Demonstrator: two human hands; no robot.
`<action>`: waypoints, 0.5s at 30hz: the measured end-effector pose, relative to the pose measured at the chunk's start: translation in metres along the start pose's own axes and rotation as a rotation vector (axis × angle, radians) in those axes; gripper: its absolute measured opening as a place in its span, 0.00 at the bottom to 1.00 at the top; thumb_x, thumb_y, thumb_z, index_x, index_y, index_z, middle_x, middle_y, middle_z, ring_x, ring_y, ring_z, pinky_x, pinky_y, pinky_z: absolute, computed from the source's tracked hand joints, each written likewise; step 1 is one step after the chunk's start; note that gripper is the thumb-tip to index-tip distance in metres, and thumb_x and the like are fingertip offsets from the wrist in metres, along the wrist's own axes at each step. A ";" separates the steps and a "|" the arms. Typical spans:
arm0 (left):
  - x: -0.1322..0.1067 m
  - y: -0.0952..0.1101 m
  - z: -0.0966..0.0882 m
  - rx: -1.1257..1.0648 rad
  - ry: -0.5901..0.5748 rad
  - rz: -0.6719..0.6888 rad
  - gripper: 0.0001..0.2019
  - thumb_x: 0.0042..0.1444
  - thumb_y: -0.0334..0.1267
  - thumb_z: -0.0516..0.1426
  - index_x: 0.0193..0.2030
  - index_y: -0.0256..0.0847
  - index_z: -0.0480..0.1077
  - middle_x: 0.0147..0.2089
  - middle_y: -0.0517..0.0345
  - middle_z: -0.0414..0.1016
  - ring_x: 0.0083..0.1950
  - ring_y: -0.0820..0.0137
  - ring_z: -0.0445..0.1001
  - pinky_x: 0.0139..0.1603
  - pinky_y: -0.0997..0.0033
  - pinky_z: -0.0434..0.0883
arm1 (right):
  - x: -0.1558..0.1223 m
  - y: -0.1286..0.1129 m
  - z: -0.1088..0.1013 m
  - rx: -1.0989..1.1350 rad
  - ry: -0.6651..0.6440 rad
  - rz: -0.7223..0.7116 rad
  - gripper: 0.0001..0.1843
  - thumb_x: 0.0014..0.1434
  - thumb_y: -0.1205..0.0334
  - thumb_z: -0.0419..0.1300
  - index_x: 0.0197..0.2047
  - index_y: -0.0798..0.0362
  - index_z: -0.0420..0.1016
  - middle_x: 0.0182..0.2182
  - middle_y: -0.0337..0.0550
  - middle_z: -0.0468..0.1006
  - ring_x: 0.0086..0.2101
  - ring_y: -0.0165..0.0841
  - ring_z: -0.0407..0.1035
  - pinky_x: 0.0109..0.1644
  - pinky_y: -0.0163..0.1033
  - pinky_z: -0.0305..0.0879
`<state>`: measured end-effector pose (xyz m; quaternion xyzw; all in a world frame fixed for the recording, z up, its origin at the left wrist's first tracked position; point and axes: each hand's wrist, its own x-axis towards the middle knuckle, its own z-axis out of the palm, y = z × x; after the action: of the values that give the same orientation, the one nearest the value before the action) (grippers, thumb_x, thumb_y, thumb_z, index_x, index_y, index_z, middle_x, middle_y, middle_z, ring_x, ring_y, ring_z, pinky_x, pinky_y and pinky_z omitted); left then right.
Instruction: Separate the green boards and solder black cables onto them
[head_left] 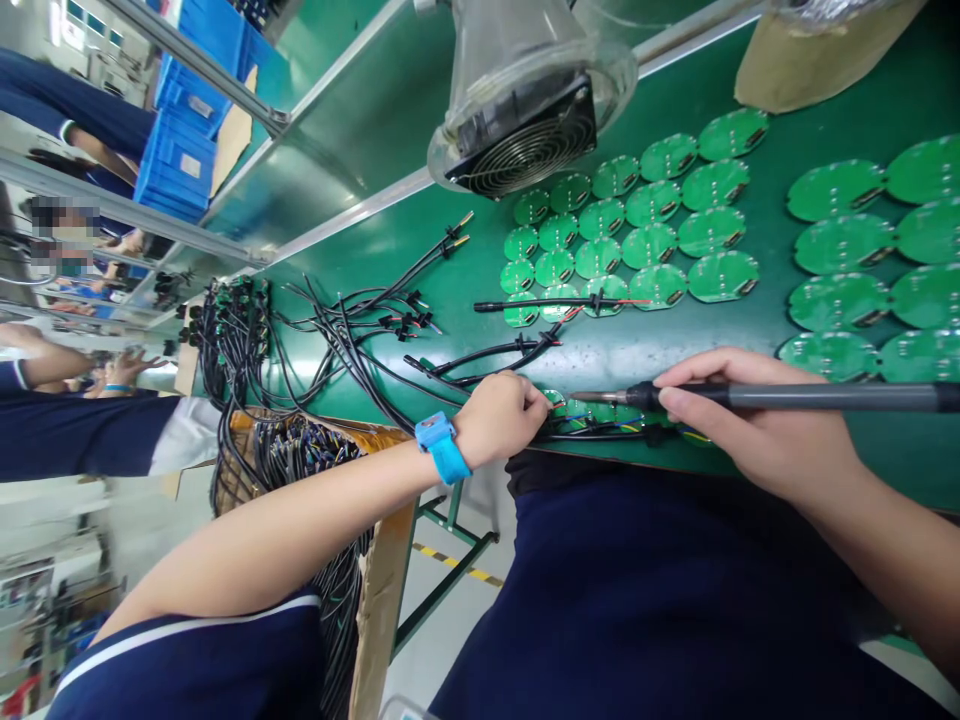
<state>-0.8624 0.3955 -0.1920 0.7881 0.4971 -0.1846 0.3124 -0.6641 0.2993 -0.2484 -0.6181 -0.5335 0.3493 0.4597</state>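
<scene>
My left hand (499, 418), with a blue strap on its wrist, is closed in a pinch at the table's front edge. A thin red-ended wire (556, 404) shows at its fingertips, over a green circuit board (579, 409). My right hand (780, 435) is wrapped round the grey handle of a soldering iron (832, 397). The iron's tip points left, close to that wire; whether they touch I cannot tell. Beside the tip, black cables with coloured wire ends (600, 433) lie along the edge. Part of the board is hidden by my fingers.
Rows of round green circuit boards (600, 215) cover the table's middle, with more boards (840, 245) at right. A fume fan (529, 140) hangs above. Loose black cables (341, 335) lie at left, near bundled cables (232, 330). Blue bins (176, 165) and a co-worker's sleeve (82, 435) are farther left.
</scene>
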 end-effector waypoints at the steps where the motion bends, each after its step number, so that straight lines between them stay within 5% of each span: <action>1: 0.000 0.000 0.000 -0.012 -0.001 0.000 0.11 0.52 0.32 0.50 0.30 0.36 0.75 0.36 0.55 0.76 0.35 0.70 0.72 0.36 0.73 0.67 | 0.000 0.000 0.000 0.010 0.008 -0.001 0.06 0.52 0.55 0.59 0.33 0.46 0.72 0.25 0.33 0.74 0.24 0.26 0.67 0.27 0.31 0.64; 15: 0.000 -0.008 0.008 -0.227 0.056 -0.046 0.10 0.49 0.35 0.53 0.27 0.35 0.74 0.27 0.59 0.74 0.25 0.76 0.67 0.25 0.77 0.61 | -0.004 -0.001 0.004 0.052 0.114 -0.035 0.05 0.52 0.59 0.59 0.34 0.48 0.71 0.27 0.34 0.73 0.25 0.25 0.65 0.30 0.31 0.63</action>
<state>-0.8698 0.3924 -0.2009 0.7409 0.5413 -0.1123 0.3813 -0.6686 0.2957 -0.2488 -0.6155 -0.5080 0.3188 0.5113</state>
